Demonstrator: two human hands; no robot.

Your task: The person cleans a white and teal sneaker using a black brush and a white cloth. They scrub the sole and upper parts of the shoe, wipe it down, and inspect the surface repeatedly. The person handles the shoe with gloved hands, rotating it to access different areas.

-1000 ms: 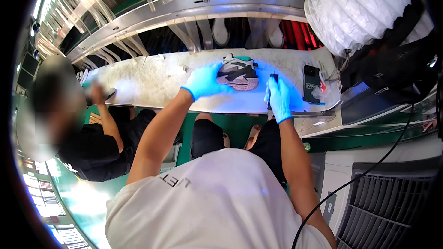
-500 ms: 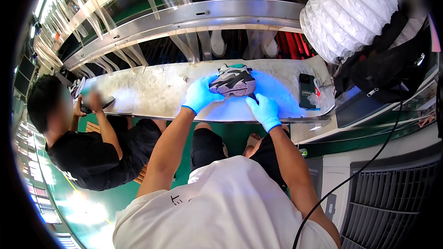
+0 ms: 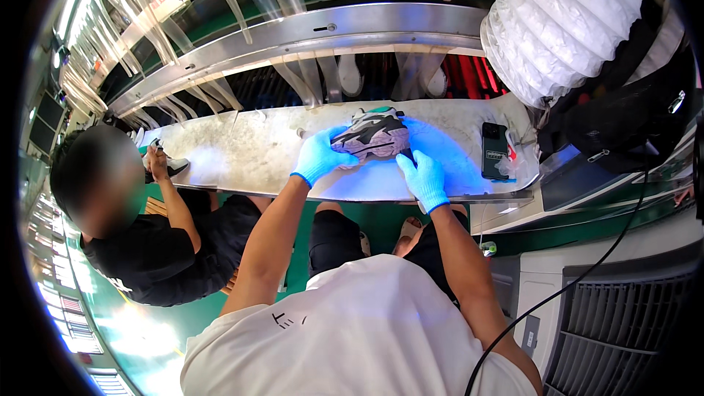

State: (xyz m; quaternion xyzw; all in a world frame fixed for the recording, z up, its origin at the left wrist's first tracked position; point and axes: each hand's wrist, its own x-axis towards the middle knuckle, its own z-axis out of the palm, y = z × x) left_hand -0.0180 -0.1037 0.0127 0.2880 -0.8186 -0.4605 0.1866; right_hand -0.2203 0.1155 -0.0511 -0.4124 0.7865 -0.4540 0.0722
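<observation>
Green floor (image 3: 375, 216) shows below a pale, blue-lit counter (image 3: 246, 139), where a grey-and-black shoe (image 3: 374, 136) rests at twelve o'clock from the person's white shirt (image 3: 359, 323). Left hand (image 3: 319, 158), at the shoe's eight o'clock, grips its side. Right hand (image 3: 422, 178), at four o'clock, is closed on a dark tool (image 3: 405, 153) (mostly hidden). One second ago that hand was well apart from the shoe; now it is just beside it. At three o'clock lies a dark phone (image 3: 494, 151).
</observation>
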